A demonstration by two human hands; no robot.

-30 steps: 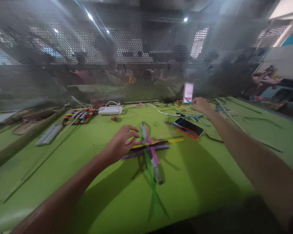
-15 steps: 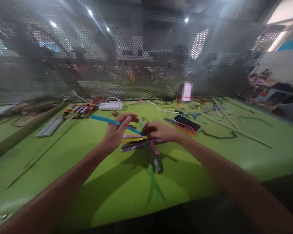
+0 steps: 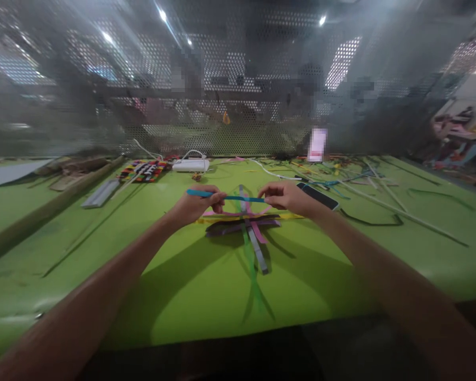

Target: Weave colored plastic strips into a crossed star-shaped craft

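Blue, narrow, flat strip, a single length, spans two bare hands above a green table, its long axis running left to right and dipping slightly rightward. The left hand pinches it between thumb and fingers, one end jutting out past the grip; the right hand holds the other end at the fingertips. Just below lie crossed flat strips in six colours: grey, green, pink, yellow, black and purple. One black, rectangular phone rests beside the right hand.
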